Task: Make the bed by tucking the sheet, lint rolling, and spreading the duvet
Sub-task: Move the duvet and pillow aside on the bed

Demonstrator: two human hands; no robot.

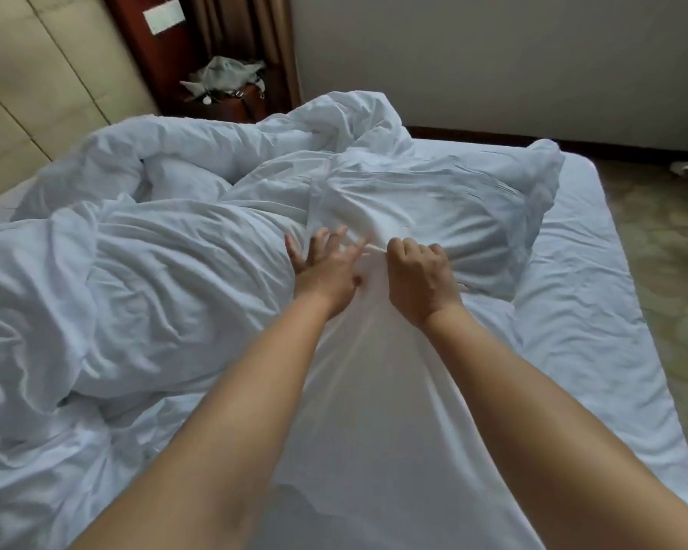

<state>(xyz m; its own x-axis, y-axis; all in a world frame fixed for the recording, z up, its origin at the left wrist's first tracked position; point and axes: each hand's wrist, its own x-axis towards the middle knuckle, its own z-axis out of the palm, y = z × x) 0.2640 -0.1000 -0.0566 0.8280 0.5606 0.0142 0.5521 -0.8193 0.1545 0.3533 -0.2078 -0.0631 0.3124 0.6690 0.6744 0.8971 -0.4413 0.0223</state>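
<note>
A rumpled white duvet (pixel 167 248) lies heaped over the left and middle of the bed. A taut stretch of its white fabric (pixel 374 391) runs from the heap toward me between my forearms. My right hand (pixel 420 277) grips a bunched fold of this fabric, fingers curled round it. My left hand (pixel 326 267) is beside it with fingers spread and straight, touching the cloth. The white bed sheet (pixel 596 295) shows flat on the right side of the mattress. No lint roller is in view.
A padded beige headboard (pixel 36 85) stands at the back left. A dark wooden nightstand (pixel 231 101) with a bag and grey cloth on it is behind the bed. Patterned floor (pixel 672 240) runs along the bed's right edge, below a white wall.
</note>
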